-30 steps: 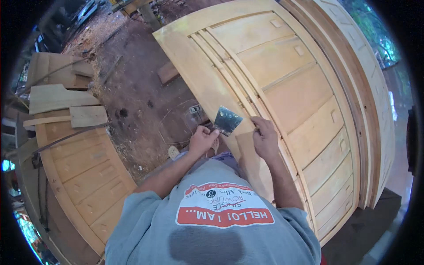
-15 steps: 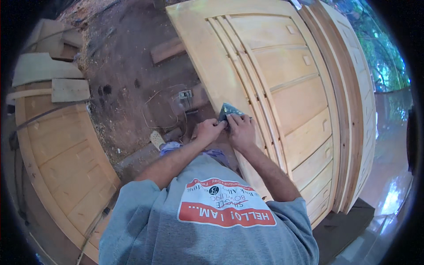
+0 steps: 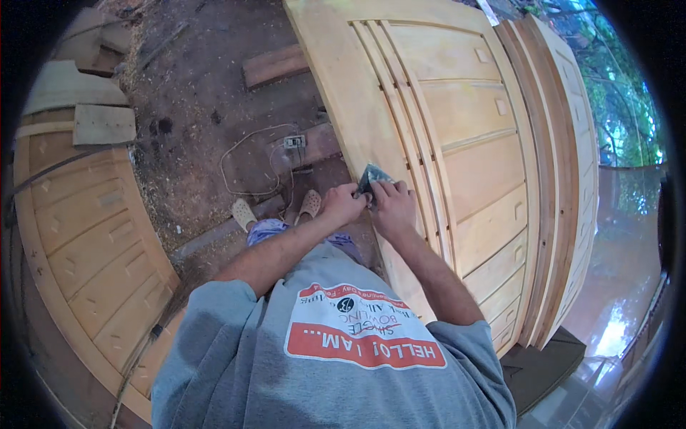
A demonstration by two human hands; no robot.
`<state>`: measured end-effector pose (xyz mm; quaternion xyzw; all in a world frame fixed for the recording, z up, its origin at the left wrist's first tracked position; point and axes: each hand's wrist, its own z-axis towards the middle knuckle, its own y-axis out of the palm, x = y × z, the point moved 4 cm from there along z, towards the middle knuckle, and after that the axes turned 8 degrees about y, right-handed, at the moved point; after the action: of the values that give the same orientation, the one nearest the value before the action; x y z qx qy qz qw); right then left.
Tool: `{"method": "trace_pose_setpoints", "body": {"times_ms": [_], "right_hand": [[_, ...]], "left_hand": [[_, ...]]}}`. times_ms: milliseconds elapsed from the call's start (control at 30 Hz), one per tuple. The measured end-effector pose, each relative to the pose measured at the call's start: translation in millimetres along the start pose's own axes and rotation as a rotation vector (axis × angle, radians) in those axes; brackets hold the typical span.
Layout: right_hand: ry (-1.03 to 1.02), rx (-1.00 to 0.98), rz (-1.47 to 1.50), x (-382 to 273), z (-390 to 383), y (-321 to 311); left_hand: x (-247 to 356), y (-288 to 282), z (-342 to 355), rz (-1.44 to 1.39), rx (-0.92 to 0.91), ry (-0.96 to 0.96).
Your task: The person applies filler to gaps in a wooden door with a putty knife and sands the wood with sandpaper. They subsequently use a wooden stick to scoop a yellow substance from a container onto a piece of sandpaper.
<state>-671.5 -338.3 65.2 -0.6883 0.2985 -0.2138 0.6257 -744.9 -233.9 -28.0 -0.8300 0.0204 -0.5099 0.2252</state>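
Both hands meet at the near-left edge of a pale wooden panelled door (image 3: 339,86). Between them is a dark grey-green sheet of sandpaper (image 3: 372,174), its pointed corner sticking up past the fingers. My left hand (image 3: 344,204) pinches its left side, fingers closed. Curled fingers of my right hand (image 3: 394,206) grip it from the right, over the door's edge strip. Part of the sheet is hidden under the fingers.
More doors (image 3: 547,179) stand stacked at the right. Another panelled door (image 3: 93,250) lies at the left, with wood offcuts (image 3: 103,124) on it. A socket box (image 3: 294,142) with a looping cord (image 3: 224,168) and a wood block (image 3: 275,66) lie on the dusty floor.
The view has shifted slightly, and both clog-shod feet now show below. My hands stay together on the sandpaper at the door's edge, with small finger movements.
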Motion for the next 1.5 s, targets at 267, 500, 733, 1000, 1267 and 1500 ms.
{"method": "trace_pose_setpoints", "body": {"times_ms": [267,500,733,1000,1267,1500], "right_hand": [[0.009,-0.002,-0.038,-3,-3,3],[0.028,-0.017,-0.070,1,3,5],[0.074,-0.030,-0.048,-1,6,-2],[0.079,-0.045,-0.041,-1,13,-8],[0.056,-0.032,-0.021,-1,11,-4],[0.050,-0.044,-0.034,-9,22,-9]], "left_hand": [[-13,11,5,-0.042,0.007,-0.011],[1,1,2,0.013,-0.024,-0.019],[-2,4,2,-0.030,-0.047,-0.038],[-5,6,4,-0.037,-0.024,-0.024],[-3,2,1,-0.036,-0.053,-0.047],[0,-1,4,-0.021,-0.027,0.022]]}}
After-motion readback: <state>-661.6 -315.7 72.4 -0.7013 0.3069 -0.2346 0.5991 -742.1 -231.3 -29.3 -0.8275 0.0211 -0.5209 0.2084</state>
